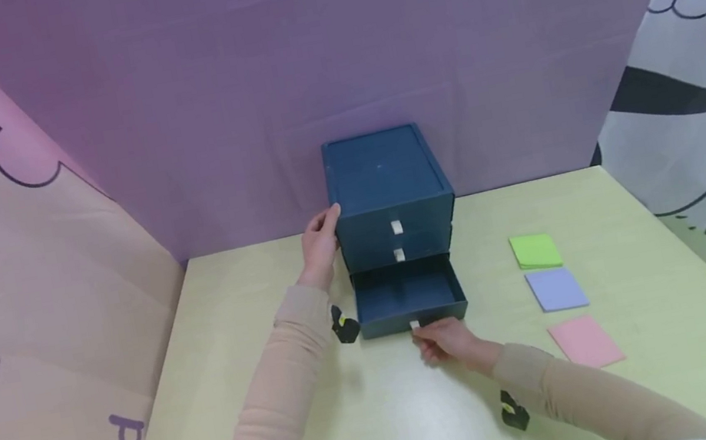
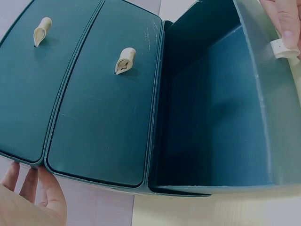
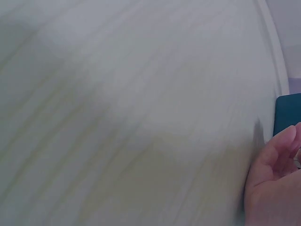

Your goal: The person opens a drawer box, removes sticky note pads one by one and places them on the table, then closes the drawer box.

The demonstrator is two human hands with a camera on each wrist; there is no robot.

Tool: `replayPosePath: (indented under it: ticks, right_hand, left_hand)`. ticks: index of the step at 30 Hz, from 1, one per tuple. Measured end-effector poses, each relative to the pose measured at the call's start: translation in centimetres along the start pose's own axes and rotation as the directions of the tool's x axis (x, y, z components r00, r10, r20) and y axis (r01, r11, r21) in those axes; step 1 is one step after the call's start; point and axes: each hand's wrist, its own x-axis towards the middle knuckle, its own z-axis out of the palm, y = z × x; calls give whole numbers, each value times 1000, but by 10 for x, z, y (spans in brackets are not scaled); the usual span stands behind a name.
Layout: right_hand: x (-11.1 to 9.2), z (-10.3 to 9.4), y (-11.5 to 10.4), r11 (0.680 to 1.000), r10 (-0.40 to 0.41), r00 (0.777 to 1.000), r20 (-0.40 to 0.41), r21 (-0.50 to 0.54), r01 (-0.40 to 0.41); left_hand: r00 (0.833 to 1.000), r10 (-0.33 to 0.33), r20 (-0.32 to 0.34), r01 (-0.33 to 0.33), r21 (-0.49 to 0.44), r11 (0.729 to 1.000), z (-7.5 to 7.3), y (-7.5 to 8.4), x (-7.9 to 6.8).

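Observation:
A dark blue desktop drawer cabinet [image 1: 386,168] stands against the purple backdrop, with white pull tabs on its drawer fronts. Its bottom drawer [image 1: 407,292] is pulled out, and the bare inside shows in the left wrist view; the two drawers above are closed. My left hand [image 1: 321,245] rests against the cabinet's left side, fingertips [image 2: 32,176] at its edge. At the bottom drawer's front, my right hand [image 1: 446,340] pinches the white pull tab [image 2: 284,49] between thumb and fingers. The right wrist view catches only part of that hand [image 3: 275,179] beside a blue corner.
To the right on the pale wooden table [image 1: 253,291] lie a green sticky-note pad [image 1: 536,252], a blue-violet pad [image 1: 557,289] and a pink pad [image 1: 586,342] in a column. Cartoon-printed cloths hang at left and right. Black wrist-camera pieces hang near both cuffs.

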Motion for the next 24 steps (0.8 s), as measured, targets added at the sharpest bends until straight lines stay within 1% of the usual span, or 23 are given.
replayPosePath:
  ticks: [6, 8, 15, 24]
  right_hand:
    - [5, -1, -7, 994, 12, 999, -37, 106, -8]
    - [7, -2, -9, 993, 19, 999, -46, 114, -14]
    - [11, -3, -11, 993, 5, 1000, -29, 115, -1]
    - [17, 0, -15, 995, 25, 999, -45, 100, -21]
  left_hand:
    - [1000, 9, 1, -9, -5, 1000, -1, 0, 0]
    - [1000, 9, 2, -9, -9, 1000, -1, 0, 0]
    - [1000, 4, -5, -4, -2, 1000, 0, 0, -1]
    - [1000, 4, -19, -4, -10, 1000, 1, 0, 0]
